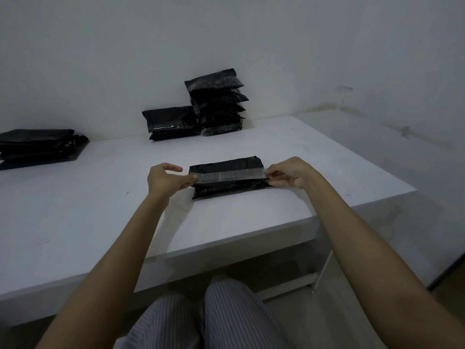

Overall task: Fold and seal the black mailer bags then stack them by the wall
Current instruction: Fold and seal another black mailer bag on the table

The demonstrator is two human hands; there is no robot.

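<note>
Both hands [167,178] [289,172] pinch the folded mailer bag [227,178] at its ends.

A plain packing room, dimly lit; a bare white bench [226,227] against scuffed white walls [251,41]; piles of black mailer bags [216,102] at the back.

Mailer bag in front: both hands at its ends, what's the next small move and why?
Probably press the clear strip flat along the mailer bag. The left hand and right hand pinch its two ends, stretched across the fold; sealing it precedes stacking.
</note>
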